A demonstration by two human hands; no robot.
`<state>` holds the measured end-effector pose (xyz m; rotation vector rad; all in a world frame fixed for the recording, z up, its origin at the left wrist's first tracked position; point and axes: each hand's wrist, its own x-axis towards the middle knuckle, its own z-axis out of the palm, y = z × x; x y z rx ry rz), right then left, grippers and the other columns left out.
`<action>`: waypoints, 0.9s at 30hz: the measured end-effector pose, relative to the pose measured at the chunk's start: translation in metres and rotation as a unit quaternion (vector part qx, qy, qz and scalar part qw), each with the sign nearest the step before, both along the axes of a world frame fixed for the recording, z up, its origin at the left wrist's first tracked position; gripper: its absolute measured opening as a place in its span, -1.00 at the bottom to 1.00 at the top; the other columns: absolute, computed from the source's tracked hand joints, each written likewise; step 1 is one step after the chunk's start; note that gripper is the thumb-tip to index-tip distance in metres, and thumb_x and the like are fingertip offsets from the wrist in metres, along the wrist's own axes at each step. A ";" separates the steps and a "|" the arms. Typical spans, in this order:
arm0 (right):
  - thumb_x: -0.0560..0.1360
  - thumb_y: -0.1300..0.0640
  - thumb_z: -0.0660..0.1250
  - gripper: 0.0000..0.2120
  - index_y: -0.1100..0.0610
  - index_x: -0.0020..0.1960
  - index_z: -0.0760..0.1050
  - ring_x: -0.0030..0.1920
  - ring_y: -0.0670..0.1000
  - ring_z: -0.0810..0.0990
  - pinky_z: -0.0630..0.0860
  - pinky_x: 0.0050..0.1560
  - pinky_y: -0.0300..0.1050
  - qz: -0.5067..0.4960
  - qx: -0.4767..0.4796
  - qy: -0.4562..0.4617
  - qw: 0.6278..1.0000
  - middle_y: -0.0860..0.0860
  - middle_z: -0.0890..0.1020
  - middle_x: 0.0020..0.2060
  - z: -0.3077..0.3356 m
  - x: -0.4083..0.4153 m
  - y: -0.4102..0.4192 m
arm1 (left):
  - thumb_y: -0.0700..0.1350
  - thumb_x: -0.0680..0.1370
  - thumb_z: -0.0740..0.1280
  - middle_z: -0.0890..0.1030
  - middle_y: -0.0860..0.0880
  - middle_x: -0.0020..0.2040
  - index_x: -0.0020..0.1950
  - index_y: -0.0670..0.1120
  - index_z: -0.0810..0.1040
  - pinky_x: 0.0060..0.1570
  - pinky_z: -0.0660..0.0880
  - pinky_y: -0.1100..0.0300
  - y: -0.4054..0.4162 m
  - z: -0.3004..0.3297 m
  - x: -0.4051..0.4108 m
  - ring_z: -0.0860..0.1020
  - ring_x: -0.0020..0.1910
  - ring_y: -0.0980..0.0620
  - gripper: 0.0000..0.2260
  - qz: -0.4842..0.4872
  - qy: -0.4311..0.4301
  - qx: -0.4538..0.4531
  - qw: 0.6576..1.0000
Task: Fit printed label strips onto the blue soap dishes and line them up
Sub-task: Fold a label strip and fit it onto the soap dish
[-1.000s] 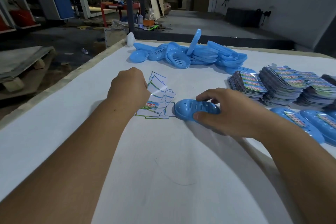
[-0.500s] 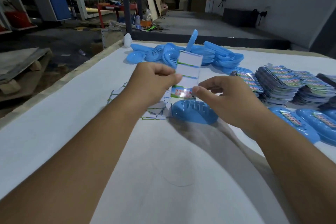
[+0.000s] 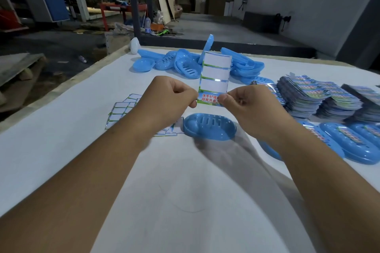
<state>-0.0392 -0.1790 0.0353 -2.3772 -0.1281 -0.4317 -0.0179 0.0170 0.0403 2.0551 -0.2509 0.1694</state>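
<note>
White cloth covers the wide work table [image 3: 61, 150] beneath both hands. Beyond the fingers lies a heap of bare blue plastic soap dishes [image 3: 185, 63]; right of the right hand [image 3: 253, 107] sit stacks of printed label strips [image 3: 320, 96]. Below the hands rests one slotted blue oval soap dish [image 3: 209, 127]. Left hand [image 3: 164, 100] and right hand each pinch a lower corner of an upright glossy label strip [image 3: 214, 76] between them.

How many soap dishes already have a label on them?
3 show: one mostly hidden behind the right forearm, one beside it, one cut off by the right edge. More may lie out of view.
</note>
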 end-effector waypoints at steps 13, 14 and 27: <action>0.43 -0.17 0.53 -0.72 0.02 -0.19 0.58 -0.40 -0.14 0.50 0.40 -0.32 -0.16 -0.059 0.064 0.000 0.996 -0.06 0.65 -0.36 -0.004 0.003 0.002 | -0.06 0.61 0.36 0.68 0.22 -0.29 -0.21 0.07 0.64 -0.30 0.44 0.45 -0.005 -0.008 0.005 0.53 -0.36 0.32 -0.80 -0.068 -0.069 0.012 0.995; 0.43 -0.14 0.53 -0.72 0.04 -0.24 0.60 -0.44 -0.17 0.49 0.41 -0.34 -0.17 -0.046 0.072 -0.002 0.996 -0.04 0.66 -0.38 -0.004 0.002 0.004 | -0.06 0.61 0.36 0.68 0.22 -0.29 -0.20 0.08 0.64 -0.30 0.42 0.46 -0.006 -0.009 0.004 0.53 -0.36 0.32 -0.80 -0.072 -0.070 0.011 0.995; 0.48 0.03 0.50 -0.84 0.05 -0.24 0.70 -0.39 -0.17 0.56 0.52 -0.34 -0.26 0.028 0.194 0.028 0.980 -0.09 0.72 -0.34 0.002 -0.006 0.014 | -0.05 0.59 0.38 0.68 0.19 -0.27 -0.20 0.09 0.64 -0.24 0.52 0.29 -0.009 -0.011 0.003 0.61 -0.26 0.18 -0.83 -0.050 -0.096 0.020 0.994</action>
